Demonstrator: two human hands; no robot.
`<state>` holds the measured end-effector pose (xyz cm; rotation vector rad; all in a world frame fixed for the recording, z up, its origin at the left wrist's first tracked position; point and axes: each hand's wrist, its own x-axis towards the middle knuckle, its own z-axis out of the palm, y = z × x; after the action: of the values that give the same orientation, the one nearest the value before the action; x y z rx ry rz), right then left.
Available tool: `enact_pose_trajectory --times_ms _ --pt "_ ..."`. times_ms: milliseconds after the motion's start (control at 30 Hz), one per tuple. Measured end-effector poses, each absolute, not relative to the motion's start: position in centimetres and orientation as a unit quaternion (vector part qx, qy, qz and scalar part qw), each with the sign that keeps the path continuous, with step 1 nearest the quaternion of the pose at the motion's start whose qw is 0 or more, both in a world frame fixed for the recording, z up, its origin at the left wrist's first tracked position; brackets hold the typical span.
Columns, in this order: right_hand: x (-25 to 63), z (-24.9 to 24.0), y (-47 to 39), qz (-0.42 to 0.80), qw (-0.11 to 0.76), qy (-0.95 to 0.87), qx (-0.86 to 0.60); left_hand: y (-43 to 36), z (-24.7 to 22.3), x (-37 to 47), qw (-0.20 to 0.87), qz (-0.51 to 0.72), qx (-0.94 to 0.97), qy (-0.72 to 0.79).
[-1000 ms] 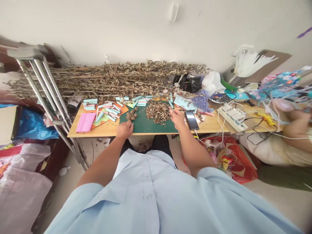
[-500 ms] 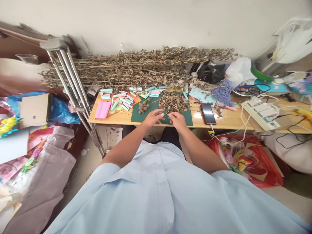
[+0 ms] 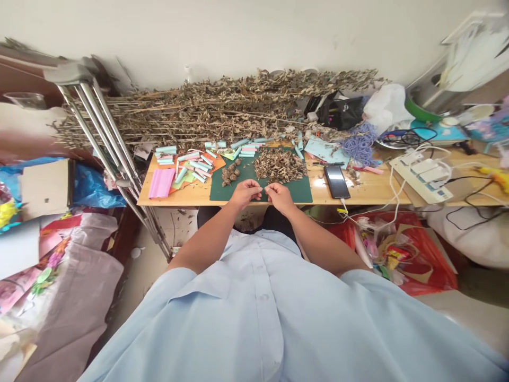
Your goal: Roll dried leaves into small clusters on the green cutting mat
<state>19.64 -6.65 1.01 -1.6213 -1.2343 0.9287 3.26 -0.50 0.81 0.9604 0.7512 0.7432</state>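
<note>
My left hand [image 3: 246,194] and my right hand [image 3: 279,195] are close together over the front edge of a green mat [image 3: 220,192]. Each has its thumb and fingertips pinched together, and whatever lies between them is too small to make out. Just beyond my right hand is a heap of dry brown leaves [image 3: 280,165]. Several brown balls [image 3: 230,173] rest on the mat, past my left hand. Left of the mat lie rolled blue and pink papers [image 3: 201,164] and a folded pink sheet [image 3: 161,183].
Long dried stalks [image 3: 191,114] line the back of the wooden table [image 3: 369,191]. To the right are a phone [image 3: 336,182], purple yarn [image 3: 361,144] and a power strip [image 3: 421,176] with cables. Metal crutches [image 3: 105,127] lean at the left.
My left hand's fingers have drawn together from a looser, spread pose, and its fingertips are nearer my right hand's. The whole view has shifted slightly.
</note>
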Motion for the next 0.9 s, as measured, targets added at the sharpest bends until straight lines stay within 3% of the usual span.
enact_pose_trajectory --times_ms 900 --pt "19.1 0.9 -8.3 0.339 0.475 -0.506 -0.635 -0.3 0.4 3.9 0.733 0.352 0.451 0.368"
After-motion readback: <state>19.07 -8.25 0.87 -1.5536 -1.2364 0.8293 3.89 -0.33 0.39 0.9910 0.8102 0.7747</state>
